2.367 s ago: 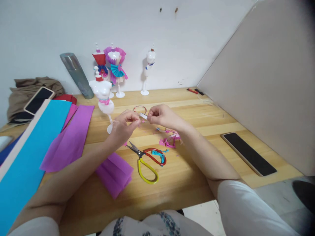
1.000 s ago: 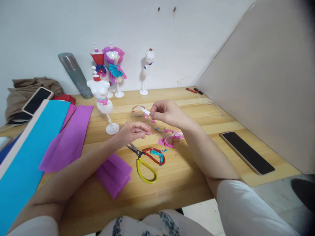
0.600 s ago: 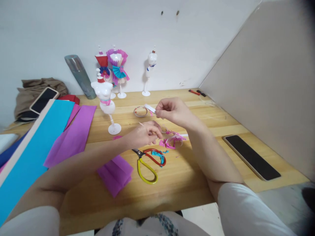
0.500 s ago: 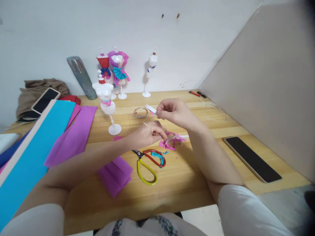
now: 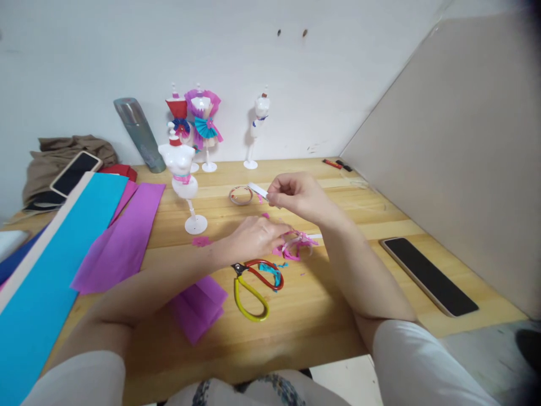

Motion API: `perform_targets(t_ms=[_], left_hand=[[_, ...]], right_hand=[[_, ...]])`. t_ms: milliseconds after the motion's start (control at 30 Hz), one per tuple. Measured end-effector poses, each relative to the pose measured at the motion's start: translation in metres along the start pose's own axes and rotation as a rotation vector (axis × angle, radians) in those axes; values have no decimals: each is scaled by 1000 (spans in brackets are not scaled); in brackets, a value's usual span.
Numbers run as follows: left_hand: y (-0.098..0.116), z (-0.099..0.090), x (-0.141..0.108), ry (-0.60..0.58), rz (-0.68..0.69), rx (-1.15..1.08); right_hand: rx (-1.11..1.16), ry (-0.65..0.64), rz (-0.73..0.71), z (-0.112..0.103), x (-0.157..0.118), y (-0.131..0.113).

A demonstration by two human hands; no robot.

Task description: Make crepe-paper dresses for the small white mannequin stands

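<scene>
My right hand point(image 5: 296, 196) is closed, its thumb and finger pinching a short white strip point(image 5: 257, 190) that points to the left. My left hand point(image 5: 256, 235) is lower, back of the hand up, with fingers stretched toward a tangle of pink paper scraps point(image 5: 298, 246). Its fingertips are at the edge of this tangle; the thumb is mostly hidden. Just below lie scissors point(image 5: 253, 290) with one red and one yellow handle loop, their blades partly under my left forearm. Blue scraps point(image 5: 273, 274) sit in the red loop. A ring-shaped roll of tape point(image 5: 241, 195) lies beyond my hands.
A white mini mannequin point(image 5: 181, 163) with a pink waistband stands left. Dressed mannequins point(image 5: 205, 127) and another mannequin point(image 5: 254, 129) stand by the wall. Purple paper point(image 5: 122, 239) and blue paper point(image 5: 54, 254) cover the left side. A phone point(image 5: 429, 276) lies right; a bottle point(image 5: 141, 135) leans behind.
My left hand has gone from a bent-finger pose to stretched fingers over the pink scraps, moving slightly right. A thin pale piece beside it no longer shows. My right hand keeps its white strip.
</scene>
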State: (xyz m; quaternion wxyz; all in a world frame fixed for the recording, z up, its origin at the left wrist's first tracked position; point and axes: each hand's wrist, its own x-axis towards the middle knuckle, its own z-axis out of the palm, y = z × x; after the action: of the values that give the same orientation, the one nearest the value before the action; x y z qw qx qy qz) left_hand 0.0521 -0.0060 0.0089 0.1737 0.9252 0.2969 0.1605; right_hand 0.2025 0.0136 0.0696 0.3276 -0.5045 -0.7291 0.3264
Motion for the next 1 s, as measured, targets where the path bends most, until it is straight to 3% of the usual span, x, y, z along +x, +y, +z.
perform_targets(t_ms=[133,267,400,467,633,733,1000], left_hand=[[-5,-6,-12,118,-89,-84],[-10,-18,-25,426,-178,-207],[-22,-29,-31,677,-150,-261],[-29,-34,-32,676,-102,-261],[-36,-43,-31,507,48,-128],[-37,-43,-28,493,101,-89],[-33,-43,-29,542,-34,-108]], right_hand=[[9,-1,-13,2,1,1],[26,-20,-18,4,2,1],[56,-43,-11,5,2,0],[73,-59,-10,6,2,1],[81,-84,-53,10,2,2],[70,-98,-58,11,2,3],[60,-80,-59,8,1,0]])
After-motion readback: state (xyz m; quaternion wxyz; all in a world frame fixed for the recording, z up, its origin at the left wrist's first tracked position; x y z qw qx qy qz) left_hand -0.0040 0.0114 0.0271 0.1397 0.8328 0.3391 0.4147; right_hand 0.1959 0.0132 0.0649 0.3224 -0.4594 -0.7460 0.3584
